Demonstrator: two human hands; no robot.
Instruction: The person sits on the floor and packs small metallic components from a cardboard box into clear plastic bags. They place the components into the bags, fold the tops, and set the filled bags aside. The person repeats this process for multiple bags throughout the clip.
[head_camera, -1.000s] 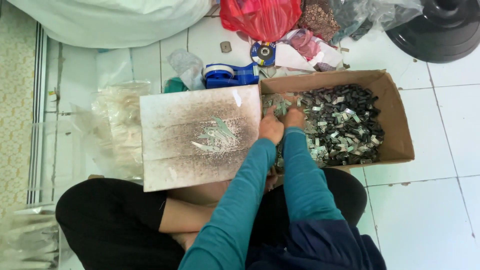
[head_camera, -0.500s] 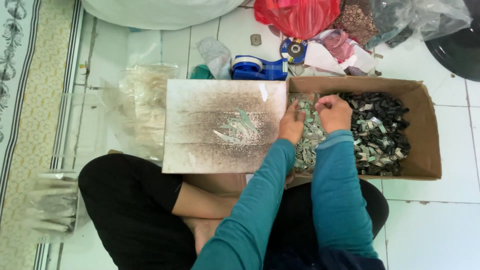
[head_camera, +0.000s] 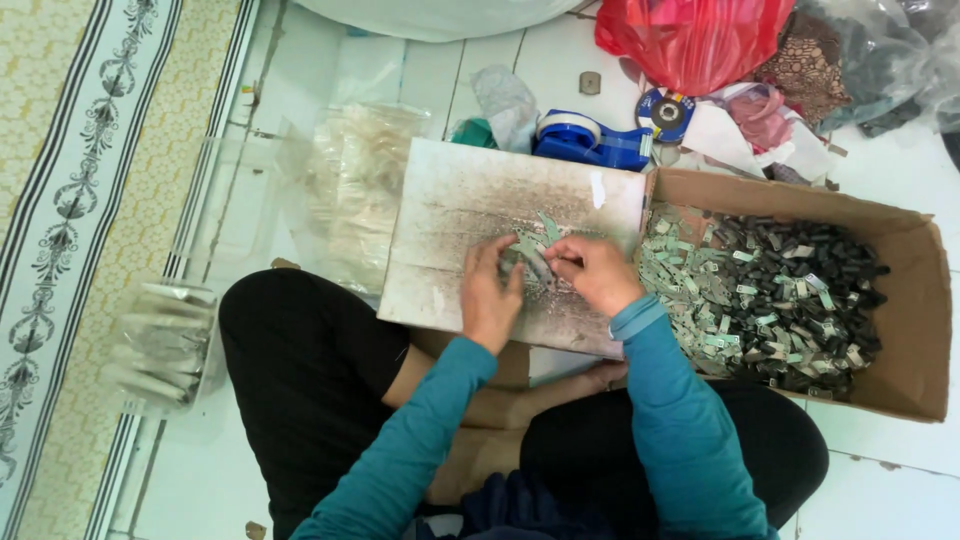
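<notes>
In the head view, small metal strips (head_camera: 533, 250) are pinched by the fingers of the left hand (head_camera: 490, 295) and right hand (head_camera: 597, 272) over the white board (head_camera: 470, 215). The strips are best kept flat and low over the board, so none is dropped.

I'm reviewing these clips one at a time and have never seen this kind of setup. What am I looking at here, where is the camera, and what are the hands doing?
There is no machine here. A person sits cross-legged on a tiled floor, and a camera worn on their head looks down at their own two arms in teal sleeves.

Across the lap lies a pale, worn board. On it is a small heap of little flat metal pieces. The left hand and the right hand meet over that heap, their fingers on the pieces; what exactly each one grips is too small to tell.

To the right is an open cardboard box filled with the same pale pieces and dark ones. Beyond the board lie a blue tape dispenser, a red plastic bag and clear plastic bags. A patterned mat runs along the left.
</notes>
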